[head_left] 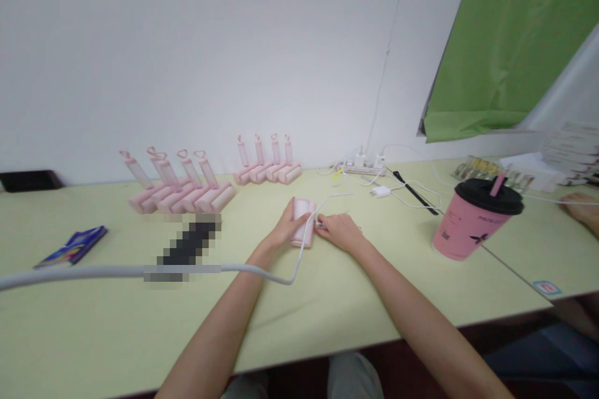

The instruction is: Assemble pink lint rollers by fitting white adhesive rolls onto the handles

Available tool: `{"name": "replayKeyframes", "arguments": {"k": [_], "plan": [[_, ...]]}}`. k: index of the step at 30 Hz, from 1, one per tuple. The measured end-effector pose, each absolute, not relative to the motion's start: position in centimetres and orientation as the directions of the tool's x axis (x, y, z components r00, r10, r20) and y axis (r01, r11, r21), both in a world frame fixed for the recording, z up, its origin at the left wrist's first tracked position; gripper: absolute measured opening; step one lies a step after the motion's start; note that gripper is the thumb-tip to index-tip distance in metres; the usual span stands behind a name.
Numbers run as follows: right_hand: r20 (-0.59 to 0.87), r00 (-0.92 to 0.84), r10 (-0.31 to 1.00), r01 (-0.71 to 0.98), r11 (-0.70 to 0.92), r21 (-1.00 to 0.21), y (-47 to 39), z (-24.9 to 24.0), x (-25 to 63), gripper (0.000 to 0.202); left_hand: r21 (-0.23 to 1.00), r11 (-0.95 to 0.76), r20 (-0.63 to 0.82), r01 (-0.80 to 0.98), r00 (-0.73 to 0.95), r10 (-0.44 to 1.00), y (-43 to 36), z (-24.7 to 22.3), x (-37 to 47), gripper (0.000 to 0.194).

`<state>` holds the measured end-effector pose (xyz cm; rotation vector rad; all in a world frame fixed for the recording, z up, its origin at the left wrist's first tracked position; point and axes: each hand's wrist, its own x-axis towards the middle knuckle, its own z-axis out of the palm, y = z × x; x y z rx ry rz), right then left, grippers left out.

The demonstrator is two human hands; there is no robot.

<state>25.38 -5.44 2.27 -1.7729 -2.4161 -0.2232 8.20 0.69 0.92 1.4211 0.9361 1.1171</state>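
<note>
Illumination is moderately bright, diffuse and mostly even. The wall (210, 43) renders cool grey-white, without hard glare. The table (93, 336) shows a faint, soft-edged shadow streak between the forearms; the light's exact direction cannot be determined. The zone beneath the table edge is dark. Wide-angle distortion tilts the cup (468, 224) and stretches the right margin. Fine detail is soft: the left hand (284, 224), right hand (340, 230) and pale pink device (299, 234) lack crisp edges. The near white cable (116, 272) appears enlarged and slightly defocused. Coarse pixelation masks a dark object (189, 249).
</note>
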Motion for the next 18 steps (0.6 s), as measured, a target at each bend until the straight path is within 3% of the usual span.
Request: {"name": "replayKeyframes", "arguments": {"k": [3, 9, 14, 18], "plan": [[0.229, -0.315, 0.921, 0.949, 0.304, 0.081, -5.6, 2.4, 25.5, 0.036, 0.975, -0.210, 0.189, 0.069, 0.226, 0.956, 0.1, 1.3, 8.4, 0.092], [0.256, -0.315, 0.914, 0.947, 0.284, 0.149, -5.9, 3.1, 25.5, 0.031, 0.977, -0.204, 0.186, 0.060, 0.222, 0.957, -0.6, 1.1, 9.0, 0.108], [0.258, -0.252, 0.933, 0.967, 0.236, 0.095, -6.1, 4.0, 25.9, 0.034, 0.970, 0.035, 0.027, -0.242, 0.246, 0.969, -0.1, 1.7, 8.7, 0.076], [0.291, -0.174, 0.941, 0.983, 0.183, -0.001, -5.9, 4.3, 26.3, 0.039, 0.954, -0.021, 0.122, -0.298, 0.327, 0.937, 0.1, 2.9, 8.0, 0.057]]}}
